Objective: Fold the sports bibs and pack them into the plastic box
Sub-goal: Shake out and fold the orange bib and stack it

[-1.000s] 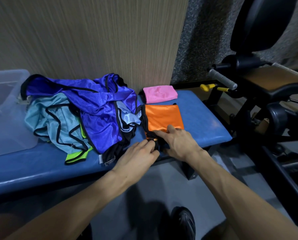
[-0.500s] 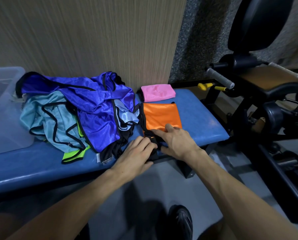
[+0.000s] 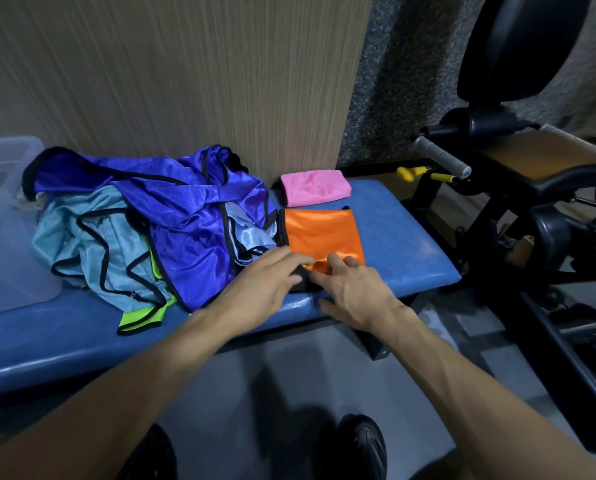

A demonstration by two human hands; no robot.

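Observation:
An orange bib (image 3: pixel 324 233), folded flat with black trim, lies on the right part of the blue bench (image 3: pixel 404 247). My right hand (image 3: pixel 353 287) pinches its near edge, and the fabric bunches up between thumb and forefinger. My left hand (image 3: pixel 267 282) rests with straight fingers on the bib's near-left corner and black trim. Behind the orange bib a folded pink bib (image 3: pixel 313 187) lies against the wall. A loose pile of royal blue bibs (image 3: pixel 192 216), light blue bibs (image 3: pixel 92 237) and a neon green bib (image 3: pixel 140 315) covers the bench's middle. The clear plastic box (image 3: pixel 2 220) stands at the far left.
A wood-grain wall runs just behind the bench. Black gym equipment (image 3: pixel 532 209) with a grey handle (image 3: pixel 442 159) and yellow knobs stands close on the right. My shoes (image 3: pixel 362 445) are on the grey floor below the bench's front edge.
My left hand has slid forward onto the orange bib's near-left corner with its fingers straightened. My right hand's fingers have gathered the bib's near edge, which now bunches upward.

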